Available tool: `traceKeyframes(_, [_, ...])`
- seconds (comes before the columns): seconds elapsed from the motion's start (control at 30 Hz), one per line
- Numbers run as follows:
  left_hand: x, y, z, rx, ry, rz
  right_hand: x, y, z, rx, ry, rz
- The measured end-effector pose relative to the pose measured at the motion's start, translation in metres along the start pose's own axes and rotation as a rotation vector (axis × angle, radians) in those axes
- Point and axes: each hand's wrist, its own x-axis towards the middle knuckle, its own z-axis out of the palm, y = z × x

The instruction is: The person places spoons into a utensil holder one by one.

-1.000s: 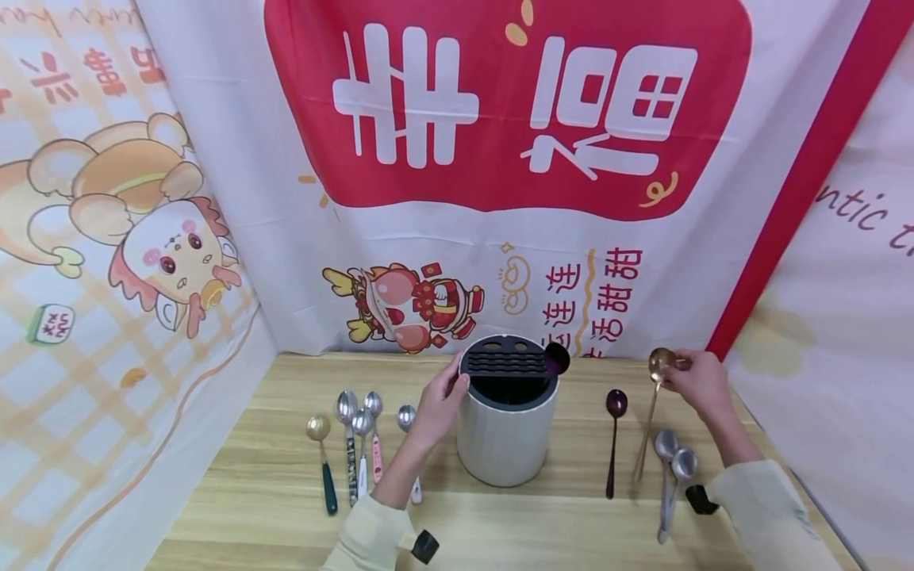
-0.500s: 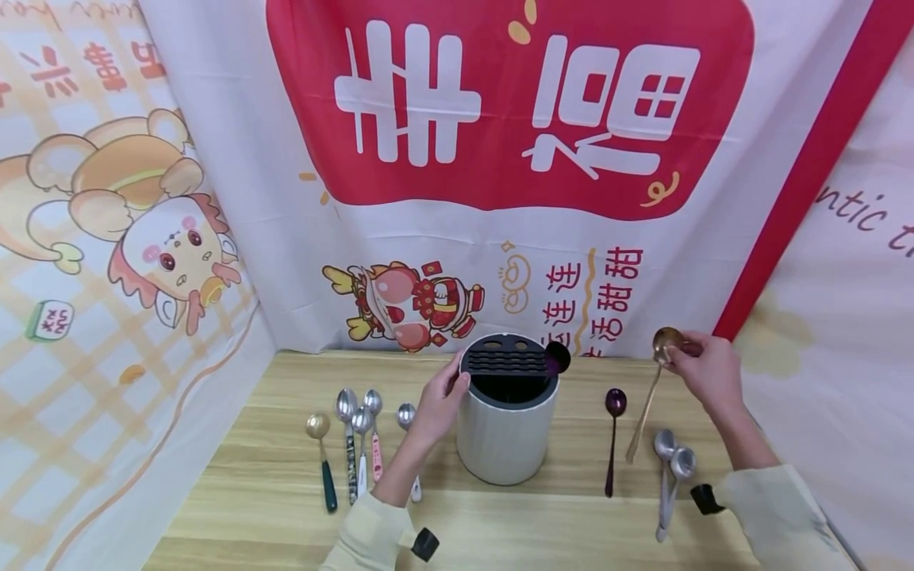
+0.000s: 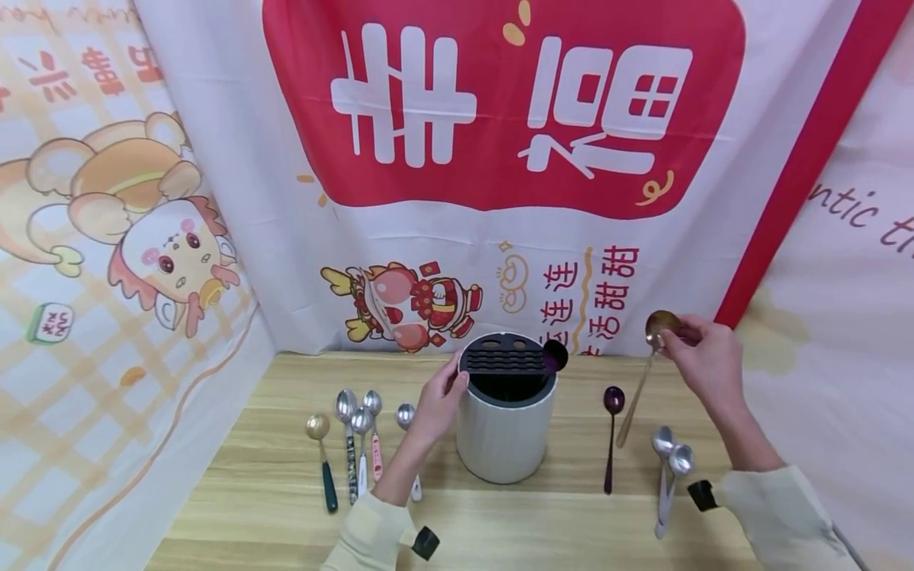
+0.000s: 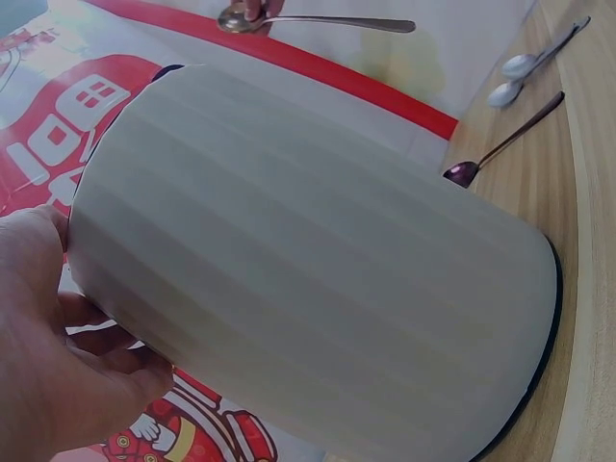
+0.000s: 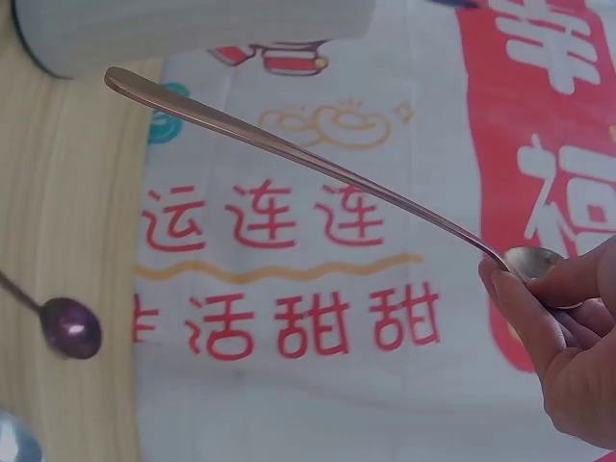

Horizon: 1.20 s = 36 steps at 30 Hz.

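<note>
My right hand (image 3: 714, 366) pinches a gold long-handled spoon (image 3: 658, 323) by its bowl, above the table's right side. The handle slants down and left, its end in the air, as the right wrist view shows. My left hand (image 3: 437, 404) holds the upper left side of a white ribbed utensil holder (image 3: 503, 448), which stands upright with a black slotted insert (image 3: 505, 362) in its top. A dark purple spoon (image 3: 554, 356) stands in the holder, bowl sticking out at the right rim; its handle is hidden. Another purple spoon (image 3: 613, 400) lies right of the holder.
Two silver spoons (image 3: 673, 458) lie overlapping at the right. Left of the holder lie several silver spoons (image 3: 346, 406) with patterned or white handles and a gold spoon (image 3: 318, 427) with a green handle. Printed cloth (image 3: 400, 238) hangs behind the wooden table (image 3: 500, 527).
My right hand has raised the gold spoon and moved it slightly; its handle end has swung left and up off the table. My left hand and the holder have stayed in place.
</note>
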Motion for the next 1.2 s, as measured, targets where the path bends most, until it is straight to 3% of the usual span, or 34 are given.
traceKeyframes(0.1, [0.001,0.0,0.0,-0.002,0.006,-0.012,-0.001,-0.011,-0.002,0.008,0.012,-0.01])
traceKeyframes(0.37, [0.001,-0.001,0.001,0.01,0.004,0.039,-0.006,-0.033,-0.005,0.067,0.03,0.0])
traceKeyframes(0.8, [0.002,-0.002,0.0,0.0,0.003,-0.009,-0.012,-0.07,-0.009,0.052,0.048,-0.053])
traceKeyframes(1.2, [0.0,-0.001,0.001,0.002,0.004,0.013,-0.012,-0.097,0.002,0.178,0.134,-0.129])
